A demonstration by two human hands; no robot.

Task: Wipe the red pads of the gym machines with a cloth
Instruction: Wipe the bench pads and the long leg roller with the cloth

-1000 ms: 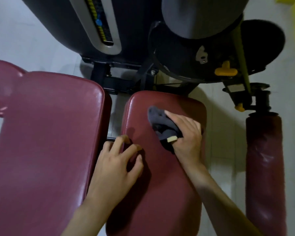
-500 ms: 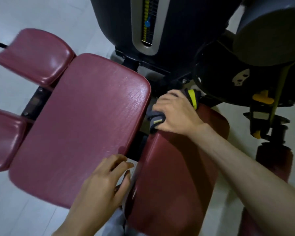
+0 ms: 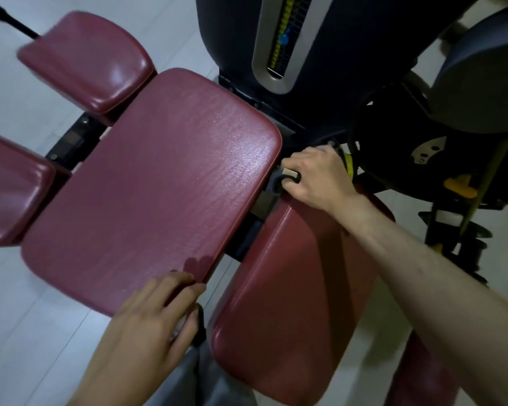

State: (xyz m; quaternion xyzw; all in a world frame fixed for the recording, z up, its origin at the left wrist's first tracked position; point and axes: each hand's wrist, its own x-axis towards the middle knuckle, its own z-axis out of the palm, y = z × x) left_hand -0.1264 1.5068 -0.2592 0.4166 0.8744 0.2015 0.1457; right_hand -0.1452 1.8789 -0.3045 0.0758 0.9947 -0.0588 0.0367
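Gripping the dark cloth [image 3: 276, 184] in the right hand [image 3: 317, 174], curling the fingers round the bunched fabric and pressing it down at the far end of the narrow red pad [image 3: 291, 288], tight against the black frame [image 3: 247, 238] and just beside the far corner of the wide red pad [image 3: 153, 186]. Arriving there from the middle of the narrow pad, the cloth's place a second ago, and so carrying the stroke up the length of the pad and over its top edge. Judging by that, probably finishing the upper face here and now working the far rim, the most awkward part to reach.

Resting the left hand [image 3: 156, 315] unclenched and holding nothing on the near corner of the wide red pad, with the thumb dropping into the gap beside a dark bar [image 3: 200, 326]. Shifting across from the near-left edge of the narrow pad, its bracing spot a second ago, and so freeing that whole surface for the cloth.

Not touching, at this moment, the wide pad, the upper small red pad [image 3: 85, 60], the left-edge red pad [image 3: 9, 189] or the red roller pad [image 3: 423, 376] with the cloth. Likely turning next to the wide pad, nearest the cloth.
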